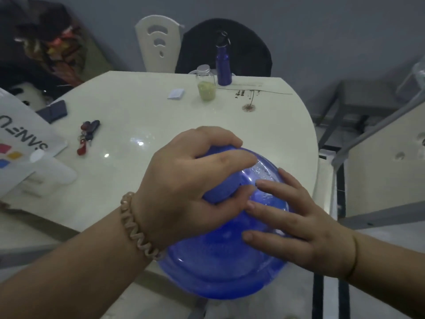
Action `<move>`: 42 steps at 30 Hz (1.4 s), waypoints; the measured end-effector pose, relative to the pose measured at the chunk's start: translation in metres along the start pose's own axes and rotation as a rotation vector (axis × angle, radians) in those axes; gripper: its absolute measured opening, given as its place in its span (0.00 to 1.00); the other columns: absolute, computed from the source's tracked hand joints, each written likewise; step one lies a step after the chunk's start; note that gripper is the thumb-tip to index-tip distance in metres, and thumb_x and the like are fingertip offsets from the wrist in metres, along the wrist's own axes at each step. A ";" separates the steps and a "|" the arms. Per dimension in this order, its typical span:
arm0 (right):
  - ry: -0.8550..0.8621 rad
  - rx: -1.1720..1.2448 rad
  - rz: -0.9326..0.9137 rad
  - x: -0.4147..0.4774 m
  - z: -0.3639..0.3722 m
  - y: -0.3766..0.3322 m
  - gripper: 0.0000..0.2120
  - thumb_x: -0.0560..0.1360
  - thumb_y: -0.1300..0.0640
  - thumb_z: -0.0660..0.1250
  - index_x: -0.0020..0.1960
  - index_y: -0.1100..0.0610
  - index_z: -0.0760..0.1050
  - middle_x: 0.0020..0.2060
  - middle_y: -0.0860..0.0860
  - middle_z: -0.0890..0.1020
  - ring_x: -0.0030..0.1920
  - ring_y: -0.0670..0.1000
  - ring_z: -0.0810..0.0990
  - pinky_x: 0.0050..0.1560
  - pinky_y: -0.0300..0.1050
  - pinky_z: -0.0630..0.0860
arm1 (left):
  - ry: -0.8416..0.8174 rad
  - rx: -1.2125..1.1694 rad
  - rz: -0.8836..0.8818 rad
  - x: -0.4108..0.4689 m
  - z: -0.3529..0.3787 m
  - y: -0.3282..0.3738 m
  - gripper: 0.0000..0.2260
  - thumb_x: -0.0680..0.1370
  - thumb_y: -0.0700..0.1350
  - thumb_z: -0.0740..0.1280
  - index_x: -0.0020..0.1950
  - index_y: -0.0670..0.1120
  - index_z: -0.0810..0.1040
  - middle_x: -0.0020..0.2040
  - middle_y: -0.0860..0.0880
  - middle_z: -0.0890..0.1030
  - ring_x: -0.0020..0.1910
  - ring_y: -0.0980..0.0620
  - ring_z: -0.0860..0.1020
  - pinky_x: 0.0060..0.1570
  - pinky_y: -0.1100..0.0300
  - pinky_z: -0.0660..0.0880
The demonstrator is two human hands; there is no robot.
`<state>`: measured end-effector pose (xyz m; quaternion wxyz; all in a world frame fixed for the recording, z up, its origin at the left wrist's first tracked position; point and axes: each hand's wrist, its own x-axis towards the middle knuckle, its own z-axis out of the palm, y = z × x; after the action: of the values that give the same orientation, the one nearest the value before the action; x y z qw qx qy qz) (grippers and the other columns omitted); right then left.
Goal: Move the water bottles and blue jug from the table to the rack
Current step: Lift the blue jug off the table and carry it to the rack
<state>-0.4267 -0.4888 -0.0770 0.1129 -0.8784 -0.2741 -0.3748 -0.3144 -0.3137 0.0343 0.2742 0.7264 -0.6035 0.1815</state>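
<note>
Both hands on the big translucent blue plastic jug (220,268) at the near edge of the glossy cream counter (161,125).

The left hand (184,180) is wrapping its grip tight around the jug's blue cap, while the right hand (296,224) is lying flat, fingers apart, on the shoulder (not clasping). A dark blue metal bottle (223,65) and a clear plastic bottle (205,85) are standing together at the far edge.

One camera on my head, looking steeply forward and down, close over my hands (230,199) at the near edge of the worktop (161,116), chairs and wall filling the far top.
</note>
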 end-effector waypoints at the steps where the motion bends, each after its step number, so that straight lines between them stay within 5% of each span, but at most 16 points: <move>1: 0.001 0.009 0.014 0.000 -0.001 0.000 0.23 0.76 0.52 0.70 0.66 0.49 0.64 0.66 0.51 0.67 0.70 0.60 0.63 0.67 0.66 0.62 | 0.010 -0.004 -0.014 0.000 0.000 0.001 0.13 0.68 0.45 0.75 0.49 0.41 0.82 0.50 0.43 0.80 0.46 0.48 0.79 0.45 0.53 0.77; 8: -0.026 0.022 0.013 -0.003 -0.001 0.000 0.28 0.75 0.53 0.71 0.69 0.48 0.60 0.67 0.51 0.66 0.71 0.59 0.63 0.66 0.67 0.64 | 0.069 -0.012 -0.049 0.001 0.002 0.010 0.10 0.67 0.41 0.75 0.47 0.40 0.82 0.47 0.42 0.80 0.44 0.47 0.79 0.43 0.51 0.77; 17: -0.109 -0.006 -0.006 -0.002 -0.026 -0.004 0.27 0.75 0.54 0.71 0.68 0.49 0.61 0.68 0.53 0.65 0.71 0.60 0.60 0.67 0.66 0.63 | 0.126 -0.043 -0.069 0.002 0.003 0.018 0.11 0.69 0.43 0.74 0.48 0.41 0.82 0.48 0.44 0.80 0.46 0.53 0.77 0.48 0.63 0.75; 24: -0.155 -0.150 0.105 -0.017 -0.086 -0.034 0.26 0.74 0.53 0.71 0.67 0.52 0.62 0.66 0.55 0.64 0.70 0.60 0.60 0.69 0.64 0.60 | 0.131 -0.214 0.085 0.027 0.010 0.049 0.11 0.68 0.43 0.74 0.48 0.41 0.82 0.48 0.44 0.80 0.46 0.52 0.77 0.47 0.62 0.75; 30: -0.204 -0.319 0.268 -0.046 -0.151 -0.070 0.33 0.69 0.55 0.76 0.68 0.51 0.63 0.66 0.55 0.65 0.70 0.60 0.61 0.67 0.68 0.62 | 0.123 -0.377 0.267 0.066 0.023 0.099 0.10 0.68 0.41 0.75 0.47 0.41 0.82 0.47 0.46 0.80 0.45 0.53 0.78 0.47 0.62 0.75; 42: -0.207 -0.428 0.440 -0.168 -0.289 -0.093 0.24 0.75 0.50 0.69 0.66 0.51 0.64 0.65 0.54 0.66 0.70 0.60 0.63 0.65 0.67 0.65 | 0.052 -0.505 0.381 0.139 0.104 0.257 0.09 0.68 0.41 0.74 0.47 0.43 0.82 0.47 0.47 0.80 0.45 0.54 0.78 0.46 0.62 0.75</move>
<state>-0.7473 -0.5956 0.0015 -0.0245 -0.9538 -0.0028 -0.2994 -0.5443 -0.5169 0.0813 0.4221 0.5043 -0.7476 0.0926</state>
